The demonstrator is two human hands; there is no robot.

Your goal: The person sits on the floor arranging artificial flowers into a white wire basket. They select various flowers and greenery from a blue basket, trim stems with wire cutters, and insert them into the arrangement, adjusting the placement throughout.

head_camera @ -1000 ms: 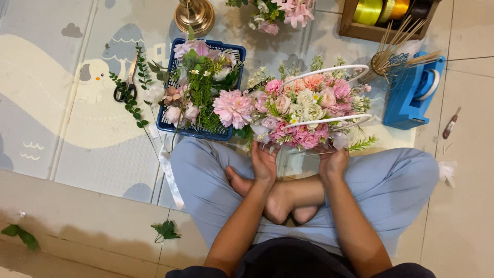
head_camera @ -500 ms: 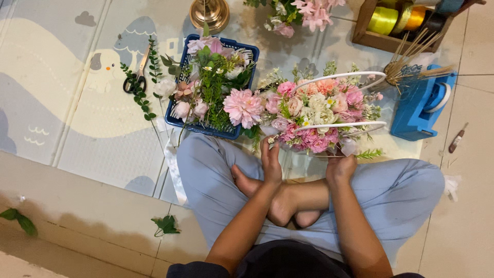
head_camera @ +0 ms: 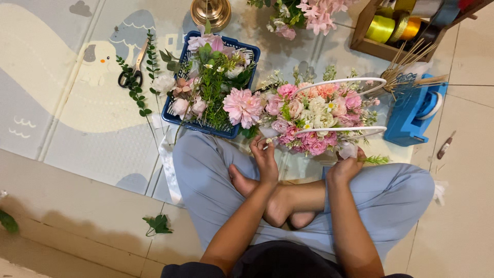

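Observation:
I sit cross-legged on the floor behind a flower arrangement [head_camera: 316, 116] of pink, peach and white blooms with two white hoop handles [head_camera: 343, 82]. My left hand [head_camera: 265, 157] touches the arrangement's near left edge, fingers on a small stem with white buds. My right hand [head_camera: 346, 167] grips the near right side of the arrangement's base, beside a green sprig [head_camera: 377, 160]. A big pink dahlia-like flower [head_camera: 242, 107] lies between the arrangement and a blue plastic basket [head_camera: 173, 114] packed with flowers and greenery.
Scissors [head_camera: 133, 72] and leafy sprigs lie on the play mat left of the basket. A blue tape dispenser [head_camera: 416, 110] with wooden sticks stands at right. A wooden box of ribbon spools [head_camera: 383, 31], a brass vase base [head_camera: 211, 11] and more pink flowers [head_camera: 309, 15] lie beyond. Loose leaves [head_camera: 158, 224] lie on the tiles.
The view has shifted slightly, so everything sits lower right. My left hand has moved up from my foot to the arrangement's left edge. My right hand stays at the base.

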